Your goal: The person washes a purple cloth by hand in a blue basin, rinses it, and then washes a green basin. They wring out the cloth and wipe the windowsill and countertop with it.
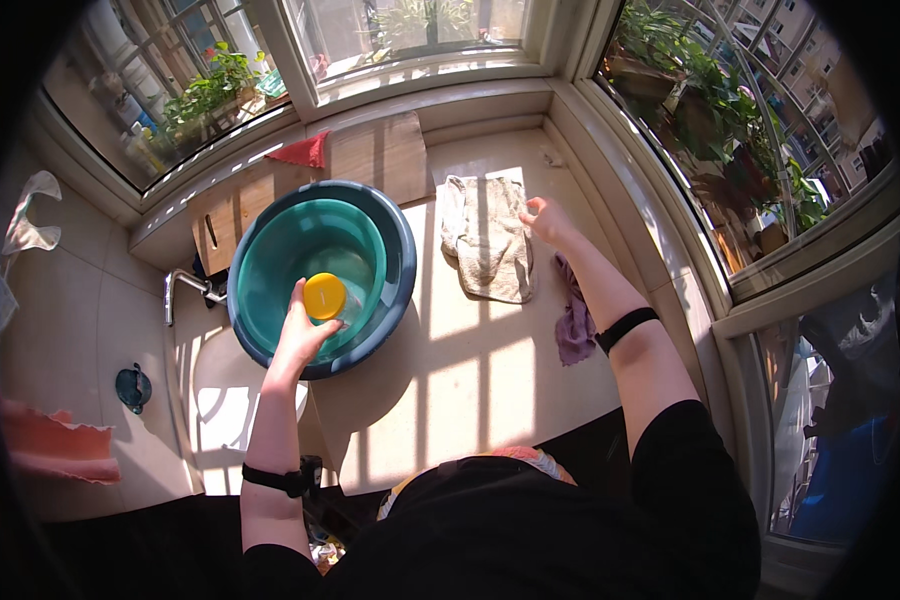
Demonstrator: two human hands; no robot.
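Observation:
My left hand (302,330) grips a clear container with a yellow lid (325,296), held over a green plastic basin (270,247). That basin sits inside a larger dark blue basin (403,247) on the counter. My right hand (547,220) is at the right edge of a folded beige cloth (495,247) that lies flat in the sunlight; its fingers are slightly bent and apart, with nothing seen between them. Below my right forearm lies a crumpled purple cloth (574,334), partly hidden by the arm.
A chrome faucet (184,279) stands over a white sink (221,375) left of the basins. Behind them leans a wooden board (379,157) with a red cloth (304,150) on it. Pink cloth (67,448) hangs at left. Window frames (427,81) border the counter.

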